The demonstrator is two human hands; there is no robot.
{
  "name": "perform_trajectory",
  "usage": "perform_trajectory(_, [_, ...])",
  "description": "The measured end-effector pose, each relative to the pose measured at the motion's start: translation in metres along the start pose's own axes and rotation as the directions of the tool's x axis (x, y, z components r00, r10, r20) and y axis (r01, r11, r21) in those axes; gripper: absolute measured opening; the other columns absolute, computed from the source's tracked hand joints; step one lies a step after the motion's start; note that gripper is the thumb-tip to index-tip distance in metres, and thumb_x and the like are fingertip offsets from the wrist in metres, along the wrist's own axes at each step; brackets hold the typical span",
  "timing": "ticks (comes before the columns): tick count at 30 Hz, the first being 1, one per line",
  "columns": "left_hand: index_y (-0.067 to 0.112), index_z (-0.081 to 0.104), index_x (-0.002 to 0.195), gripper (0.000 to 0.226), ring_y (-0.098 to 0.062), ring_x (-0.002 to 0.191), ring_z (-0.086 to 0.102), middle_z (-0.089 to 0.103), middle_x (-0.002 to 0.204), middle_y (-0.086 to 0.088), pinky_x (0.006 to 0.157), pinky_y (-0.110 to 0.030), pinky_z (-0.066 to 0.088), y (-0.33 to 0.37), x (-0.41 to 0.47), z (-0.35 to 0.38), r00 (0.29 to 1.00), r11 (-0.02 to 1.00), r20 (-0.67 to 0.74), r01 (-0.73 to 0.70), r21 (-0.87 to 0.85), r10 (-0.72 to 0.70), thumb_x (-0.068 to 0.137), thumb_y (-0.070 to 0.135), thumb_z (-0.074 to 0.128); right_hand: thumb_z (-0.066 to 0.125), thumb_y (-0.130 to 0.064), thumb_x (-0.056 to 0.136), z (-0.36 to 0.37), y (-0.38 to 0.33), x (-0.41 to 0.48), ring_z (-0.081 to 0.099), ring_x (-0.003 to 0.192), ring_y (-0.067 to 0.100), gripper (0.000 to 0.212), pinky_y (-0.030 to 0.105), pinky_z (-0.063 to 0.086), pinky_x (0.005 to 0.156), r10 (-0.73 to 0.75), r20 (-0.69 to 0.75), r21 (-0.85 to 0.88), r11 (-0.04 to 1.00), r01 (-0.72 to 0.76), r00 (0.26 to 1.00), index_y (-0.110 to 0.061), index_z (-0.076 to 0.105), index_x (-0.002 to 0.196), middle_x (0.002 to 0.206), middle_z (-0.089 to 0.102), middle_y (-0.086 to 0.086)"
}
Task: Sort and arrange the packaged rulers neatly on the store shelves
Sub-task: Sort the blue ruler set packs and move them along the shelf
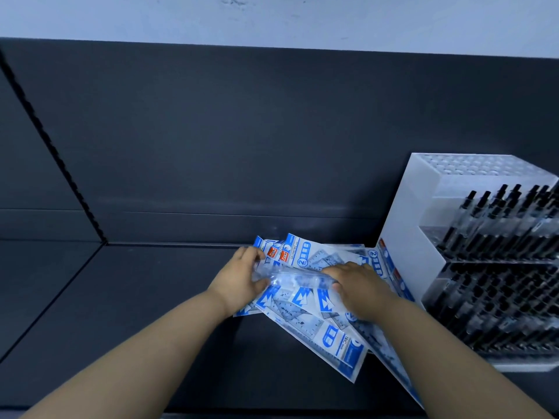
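Several packaged rulers (317,325) are fanned out on the dark shelf (151,313), just left of the white pen display (423,237) and touching its base. One clear packet (290,278) is gripped above the pile, its far-from-display end clasped by the curled fingers of the left hand (239,276), its nearer end by the right hand (360,288).

The packaged rulers (317,328) lie in a fanned, overlapping heap on the shelf (151,343), right of its middle, with their far ends near the back panel (242,131). Just right of the heap stands the pen rack (405,252) — the rightmost packets lie against its left wall — with pens (499,237) slotted in its tiers. The left hand (239,279) is at the heap's far left edge and the right hand (360,285) is on top near the middle, with one packet (296,278) held crosswise between them.
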State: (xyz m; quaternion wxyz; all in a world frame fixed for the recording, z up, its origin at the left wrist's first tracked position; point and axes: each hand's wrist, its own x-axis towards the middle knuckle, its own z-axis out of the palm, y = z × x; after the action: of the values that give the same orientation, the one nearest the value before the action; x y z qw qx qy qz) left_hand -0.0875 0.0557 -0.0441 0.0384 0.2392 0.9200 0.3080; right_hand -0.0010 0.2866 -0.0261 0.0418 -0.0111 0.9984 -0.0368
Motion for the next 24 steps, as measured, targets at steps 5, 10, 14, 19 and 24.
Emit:
perform_trajectory(5, [0.032,0.037,0.139,0.048,-0.015,0.128,0.040,0.048,0.136,0.008,0.102,-0.031,0.029,0.011,0.006,0.005,0.988,0.914,0.096,-0.152,0.375,0.125,0.093,0.034,0.051,0.041,-0.014,0.094,-0.006,-0.003,0.004,0.045,0.123,0.016,0.047,0.035,0.025,0.106,-0.033,-0.017,-0.090,0.996,0.031,0.999,-0.028,0.039,0.139,0.135,0.052,-0.003])
perform_trajectory(10, [0.025,0.038,0.138,0.043,-0.022,0.129,0.039,0.045,0.139,0.000,0.105,-0.033,0.027,0.027,0.008,0.023,0.965,0.836,0.234,-0.223,0.502,0.117,0.096,0.036,0.041,0.041,-0.030,0.095,0.002,-0.010,0.002,0.047,0.119,0.017,0.040,0.037,0.029,0.102,-0.059,-0.054,-0.098,0.994,0.053,0.997,-0.027,0.041,0.135,0.130,0.055,-0.004])
perform_trajectory(14, [0.020,0.045,0.127,0.033,-0.023,0.124,0.042,0.049,0.133,-0.002,0.102,-0.035,0.028,0.032,0.011,0.025,0.969,0.835,0.240,-0.183,0.520,0.063,0.098,0.035,0.040,0.040,-0.030,0.097,0.004,-0.011,0.004,0.050,0.116,0.018,0.033,0.036,0.029,0.098,-0.057,-0.065,-0.096,0.994,0.050,0.996,-0.025,0.044,0.129,0.124,0.057,-0.004])
perform_trajectory(19, [0.021,0.035,0.137,0.042,-0.022,0.126,0.036,0.043,0.137,0.000,0.101,-0.038,0.023,0.033,0.001,0.007,0.980,0.782,0.184,-0.168,0.601,0.069,0.096,0.032,0.041,0.043,-0.032,0.096,-0.001,-0.018,0.015,0.052,0.115,0.018,0.034,0.033,0.030,0.097,-0.102,-0.079,-0.056,0.994,0.098,0.992,-0.027,0.044,0.130,0.124,0.060,-0.005])
perform_trajectory(24, [0.019,0.047,0.132,0.081,-0.023,0.102,0.050,0.058,0.113,0.000,0.097,-0.046,0.027,0.011,-0.020,-0.009,0.969,0.724,-0.012,-0.175,0.668,0.245,0.058,0.031,0.076,0.045,-0.037,0.096,-0.017,-0.065,0.043,0.055,0.112,0.021,0.040,0.031,0.035,0.094,-0.186,-0.070,0.024,0.982,0.188,0.980,-0.029,0.040,0.135,0.121,0.062,-0.004])
